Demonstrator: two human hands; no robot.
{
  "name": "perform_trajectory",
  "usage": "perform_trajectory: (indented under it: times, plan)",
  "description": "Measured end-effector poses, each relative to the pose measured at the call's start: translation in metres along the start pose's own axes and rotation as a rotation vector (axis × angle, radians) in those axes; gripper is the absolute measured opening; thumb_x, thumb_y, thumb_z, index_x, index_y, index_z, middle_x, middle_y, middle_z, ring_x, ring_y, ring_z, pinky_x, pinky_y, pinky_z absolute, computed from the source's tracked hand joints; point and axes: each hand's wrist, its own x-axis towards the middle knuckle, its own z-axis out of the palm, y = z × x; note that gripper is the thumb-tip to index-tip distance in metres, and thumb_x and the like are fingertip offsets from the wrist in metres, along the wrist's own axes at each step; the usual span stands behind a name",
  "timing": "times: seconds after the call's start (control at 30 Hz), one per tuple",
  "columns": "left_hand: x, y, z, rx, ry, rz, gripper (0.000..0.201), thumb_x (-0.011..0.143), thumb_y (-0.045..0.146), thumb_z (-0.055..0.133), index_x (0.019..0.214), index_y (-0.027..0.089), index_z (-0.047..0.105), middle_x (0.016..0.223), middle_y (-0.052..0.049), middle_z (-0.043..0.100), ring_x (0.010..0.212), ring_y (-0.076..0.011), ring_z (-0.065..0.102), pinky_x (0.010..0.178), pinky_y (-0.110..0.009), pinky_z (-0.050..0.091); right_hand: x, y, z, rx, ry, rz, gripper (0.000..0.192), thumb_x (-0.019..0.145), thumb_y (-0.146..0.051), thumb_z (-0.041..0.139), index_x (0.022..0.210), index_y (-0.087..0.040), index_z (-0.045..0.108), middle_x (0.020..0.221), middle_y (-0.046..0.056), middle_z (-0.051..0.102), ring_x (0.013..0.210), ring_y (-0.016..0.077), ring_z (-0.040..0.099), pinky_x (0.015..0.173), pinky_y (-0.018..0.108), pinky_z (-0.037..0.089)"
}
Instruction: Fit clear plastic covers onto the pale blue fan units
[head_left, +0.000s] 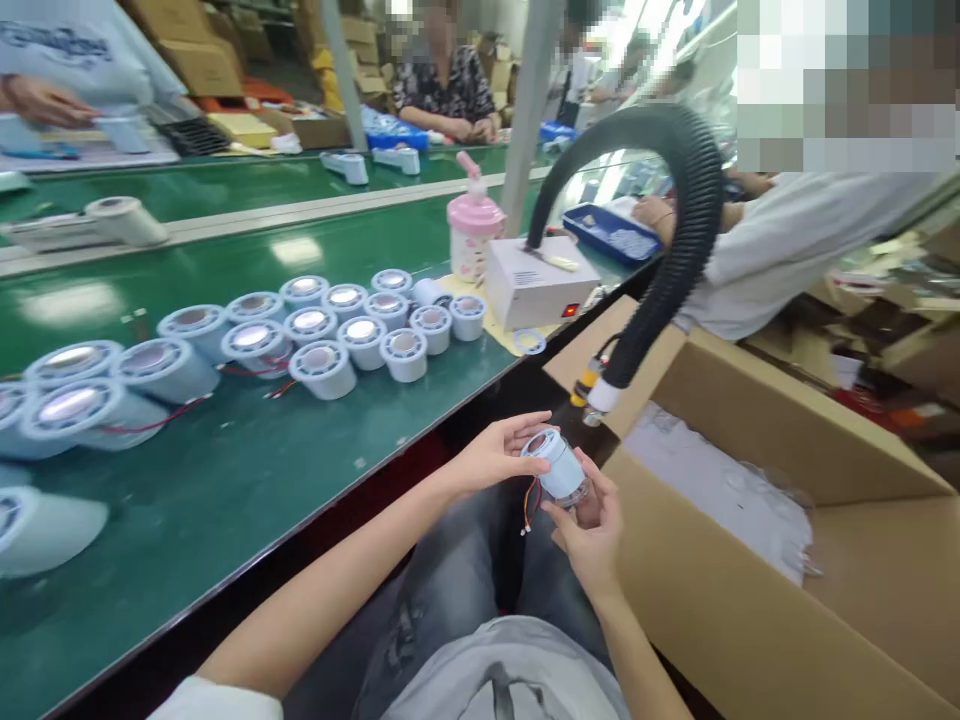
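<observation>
Above my lap, my left hand (510, 450) and my right hand (592, 520) both grip one light-blue cylindrical motor housing (561, 470). The left thumb and fingers hold its ringed upper end. Around the lower end, where a clear part shows, my right fingers are wrapped. Thin red, yellow and dark wires with small white plugs (525, 530) dangle from the housing on the left. Similar blue housings (322, 370) stand in rows on the green table to the left, several with red leads. Just beyond my hands is the white nozzle (604, 397) of a black flexible hose (697, 200).
The hose rises from a white box (540, 285) with a lit red switch, beside a pink-lidded cup (475, 235). A large open carton (720, 560) holding white plastic bags (712, 490) stands at right. Co-workers sit across the green table (247, 520) and at the right, near a blue tray (611, 235).
</observation>
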Motion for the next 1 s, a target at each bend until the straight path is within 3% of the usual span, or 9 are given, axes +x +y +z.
perform_trajectory:
  times: [0.13, 0.27, 0.37, 0.47, 0.57, 0.63, 0.73, 1.0]
  plan:
    - [0.046, 0.002, 0.009, 0.039, -0.128, 0.001, 0.069, 0.058, 0.029, 0.088, 0.121, 0.014, 0.063, 0.129, -0.016, 0.062, 0.126, -0.0303, 0.054, 0.110, -0.048, 0.036, 0.020, 0.008, -0.013, 0.046, 0.073, 0.002, 0.058, 0.077, -0.030, 0.073, 0.126, -0.023, 0.042, 0.145, 0.018, 0.042, 0.133, 0.0317, 0.044, 0.106, 0.054, 0.042]
    - [0.053, 0.009, 0.009, 0.095, -0.194, -0.007, 0.062, 0.062, 0.035, 0.085, 0.116, 0.012, 0.066, 0.122, -0.016, 0.066, 0.116, -0.0290, 0.060, 0.108, -0.049, 0.038, 0.033, 0.006, -0.022, 0.097, 0.048, 0.008, 0.059, 0.075, -0.032, 0.075, 0.126, -0.024, 0.044, 0.144, 0.016, 0.044, 0.132, 0.0306, 0.044, 0.109, 0.052, 0.040]
    - [0.039, 0.016, 0.003, 0.128, -0.231, -0.023, 0.065, 0.060, 0.030, 0.086, 0.119, 0.014, 0.065, 0.121, -0.016, 0.066, 0.114, -0.0278, 0.062, 0.105, -0.046, 0.041, 0.035, -0.005, -0.029, 0.151, -0.070, 0.067, 0.059, 0.071, -0.030, 0.080, 0.123, -0.026, 0.051, 0.138, 0.012, 0.052, 0.127, 0.0297, 0.050, 0.105, 0.048, 0.045]
    - [0.015, 0.024, -0.003, 0.173, -0.322, -0.034, 0.063, 0.058, 0.020, 0.087, 0.117, 0.019, 0.067, 0.136, -0.016, 0.056, 0.118, -0.0279, 0.059, 0.102, -0.042, 0.045, 0.033, -0.022, -0.033, 0.242, -0.262, 0.159, 0.053, 0.073, -0.033, 0.081, 0.120, -0.028, 0.059, 0.119, 0.009, 0.066, 0.107, 0.0272, 0.064, 0.090, 0.041, 0.055]
    - [-0.013, 0.031, -0.005, 0.205, -0.405, -0.088, 0.074, 0.062, 0.014, 0.084, 0.130, 0.024, 0.057, 0.140, -0.015, 0.053, 0.118, -0.0261, 0.059, 0.099, -0.040, 0.047, 0.029, -0.039, -0.033, 0.399, -0.425, 0.267, 0.046, 0.080, -0.040, 0.074, 0.123, -0.034, 0.060, 0.109, 0.004, 0.071, 0.096, 0.0217, 0.068, 0.081, 0.033, 0.057]
    - [-0.031, 0.034, -0.003, 0.167, -0.388, -0.137, 0.077, 0.070, 0.015, 0.079, 0.139, 0.025, 0.047, 0.138, -0.015, 0.055, 0.114, -0.0242, 0.062, 0.096, -0.040, 0.049, 0.027, -0.046, -0.032, 0.447, -0.502, 0.322, 0.043, 0.081, -0.040, 0.074, 0.123, -0.036, 0.062, 0.113, 0.003, 0.070, 0.101, 0.0205, 0.066, 0.085, 0.032, 0.056]
    - [-0.052, 0.034, 0.001, 0.099, -0.313, -0.154, 0.070, 0.078, 0.019, 0.073, 0.141, 0.026, 0.044, 0.143, -0.014, 0.049, 0.118, -0.0247, 0.058, 0.098, -0.039, 0.048, 0.024, -0.053, -0.030, 0.407, -0.565, 0.384, 0.046, 0.078, -0.036, 0.078, 0.122, -0.035, 0.064, 0.117, 0.003, 0.069, 0.103, 0.0211, 0.065, 0.090, 0.034, 0.053]
    - [-0.070, 0.016, 0.000, -0.005, -0.202, -0.173, 0.079, 0.073, 0.032, 0.079, 0.142, 0.027, 0.042, 0.134, -0.011, 0.055, 0.113, -0.0254, 0.058, 0.096, -0.038, 0.045, 0.025, -0.051, -0.022, 0.335, -0.599, 0.553, 0.058, 0.064, -0.043, 0.087, 0.118, -0.031, 0.068, 0.107, 0.004, 0.072, 0.094, 0.0208, 0.066, 0.083, 0.031, 0.054]
